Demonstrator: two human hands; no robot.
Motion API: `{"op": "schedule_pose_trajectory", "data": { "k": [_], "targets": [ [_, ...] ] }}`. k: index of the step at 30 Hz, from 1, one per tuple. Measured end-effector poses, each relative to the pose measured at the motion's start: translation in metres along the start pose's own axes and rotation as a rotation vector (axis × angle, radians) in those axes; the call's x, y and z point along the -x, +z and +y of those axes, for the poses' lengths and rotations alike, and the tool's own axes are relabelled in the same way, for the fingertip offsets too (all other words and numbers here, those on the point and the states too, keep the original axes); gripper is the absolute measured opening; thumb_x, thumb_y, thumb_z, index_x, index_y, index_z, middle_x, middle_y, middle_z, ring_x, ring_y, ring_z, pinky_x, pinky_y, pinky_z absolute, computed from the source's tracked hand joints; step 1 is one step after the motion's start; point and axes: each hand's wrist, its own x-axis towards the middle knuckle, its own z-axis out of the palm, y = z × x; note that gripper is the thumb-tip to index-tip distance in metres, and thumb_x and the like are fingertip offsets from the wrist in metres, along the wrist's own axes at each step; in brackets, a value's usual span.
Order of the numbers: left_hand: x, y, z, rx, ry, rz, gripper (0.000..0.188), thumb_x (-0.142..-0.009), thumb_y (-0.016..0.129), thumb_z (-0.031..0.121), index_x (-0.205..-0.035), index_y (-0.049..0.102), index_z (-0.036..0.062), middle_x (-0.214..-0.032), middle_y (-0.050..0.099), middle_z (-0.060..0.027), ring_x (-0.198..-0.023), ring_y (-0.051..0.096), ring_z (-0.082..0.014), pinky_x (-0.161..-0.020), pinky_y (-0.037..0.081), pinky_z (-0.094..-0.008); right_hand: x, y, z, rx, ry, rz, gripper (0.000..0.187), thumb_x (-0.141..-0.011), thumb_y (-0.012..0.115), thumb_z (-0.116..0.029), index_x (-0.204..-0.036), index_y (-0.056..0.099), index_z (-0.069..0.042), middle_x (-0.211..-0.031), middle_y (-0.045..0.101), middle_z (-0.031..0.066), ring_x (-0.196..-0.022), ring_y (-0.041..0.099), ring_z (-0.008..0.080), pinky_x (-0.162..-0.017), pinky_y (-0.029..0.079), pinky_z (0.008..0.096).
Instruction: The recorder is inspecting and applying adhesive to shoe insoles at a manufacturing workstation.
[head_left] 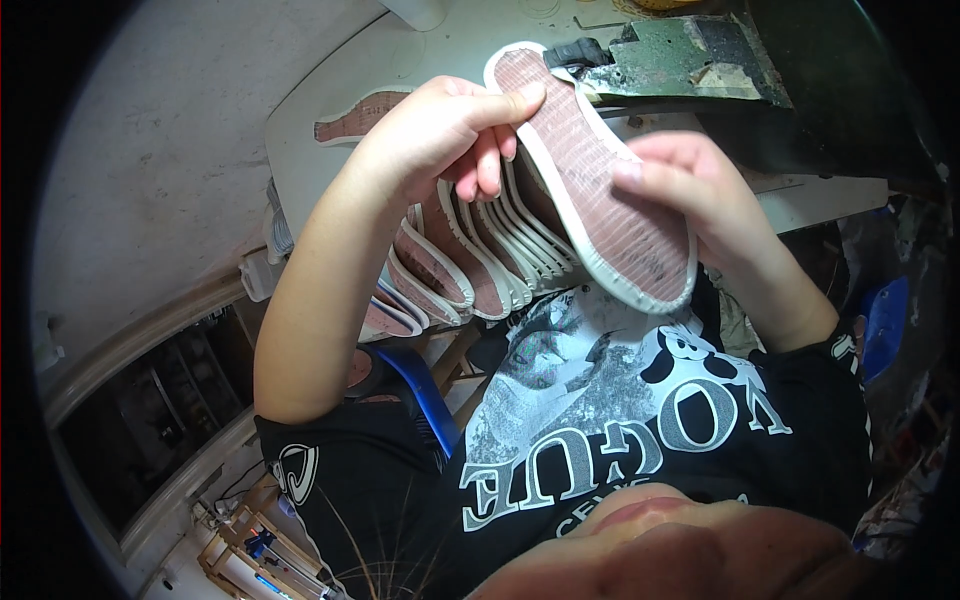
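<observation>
Between my two hands is a shoe-shaped insole (600, 190), pinkish and ribbed, with a white bound edge. My left hand (455, 135) pinches its left edge near the narrow end, thumb on top. Farther down the opposite edge, my right hand (685, 185) grips with the thumb pressed on the ribbed face and the other fingers partly behind. The narrow end lies against the dark foot (578, 54) of a green sewing machine (680, 62); whether it is clamped there I cannot tell. Below my left hand, a row of similar insoles (450, 250) leans together, partly overlapped.
Another insole (368, 115) lies on the pale table (320, 90), partly behind my left wrist. The machine's dark body (850, 130) fills the right side. Below the table's left part is a blue-edged thing (418, 395). A pale wall (150, 150) stands at the left.
</observation>
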Motion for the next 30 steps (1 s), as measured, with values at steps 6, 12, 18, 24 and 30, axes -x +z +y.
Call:
{"op": "schedule_pose_trajectory", "data": {
  "k": [6,12,18,24,30],
  "targets": [
    [-0.010,-0.008,-0.002,-0.068,0.088,0.065,0.047,-0.087,0.062,0.044,-0.062,0.057,0.0045,-0.041,0.048,-0.0010,-0.028,0.041,-0.0064,-0.029,0.031,-0.0177,0.029,-0.007,0.015,0.169,-0.047,0.078,0.029,-0.088,0.064,-0.021,-0.100,0.066,0.006,-0.087,0.068,0.0071,-0.075,0.061,0.0079,-0.071,0.048,0.0214],
    [-0.022,-0.021,0.003,-0.148,0.126,0.309,0.048,-0.085,0.064,0.048,-0.061,0.056,0.0068,-0.038,0.040,0.0032,-0.031,0.032,-0.0050,-0.035,0.027,-0.0197,-0.009,0.000,0.016,0.127,-0.169,0.093,0.030,-0.088,0.065,-0.027,-0.096,0.068,0.002,-0.081,0.068,0.0032,-0.069,0.059,0.0048,-0.062,0.045,0.0176],
    [0.002,-0.022,-0.028,0.141,0.355,0.271,0.029,-0.091,0.060,0.034,-0.079,0.062,0.0083,-0.065,0.059,0.0028,-0.053,0.049,-0.0046,-0.048,0.038,-0.0195,-0.010,0.047,0.029,0.229,-0.232,-0.100,0.019,-0.085,0.070,-0.022,-0.085,0.068,-0.002,-0.073,0.065,-0.0007,-0.064,0.054,0.0032,-0.057,0.043,0.0210],
    [0.026,0.057,-0.083,0.932,0.618,-0.091,0.024,-0.098,0.047,0.023,-0.112,0.050,0.0034,-0.082,0.059,-0.0016,-0.065,0.057,-0.0082,-0.058,0.047,-0.0201,-0.002,0.041,0.057,0.675,-0.570,-0.432,0.024,-0.084,0.070,-0.023,-0.079,0.067,0.000,-0.062,0.062,0.0032,-0.054,0.057,0.0103,-0.053,0.045,0.0246],
    [0.015,0.080,-0.094,1.040,0.709,-0.340,0.035,-0.101,0.032,0.036,-0.097,0.048,0.0051,-0.058,0.045,-0.0031,-0.049,0.041,-0.0105,-0.046,0.034,-0.0216,0.008,0.062,0.054,0.484,-0.374,-0.330,0.028,-0.091,0.062,-0.022,-0.076,0.066,0.001,-0.062,0.061,0.0021,-0.055,0.057,0.0059,-0.049,0.044,0.0192]
  ]
}}
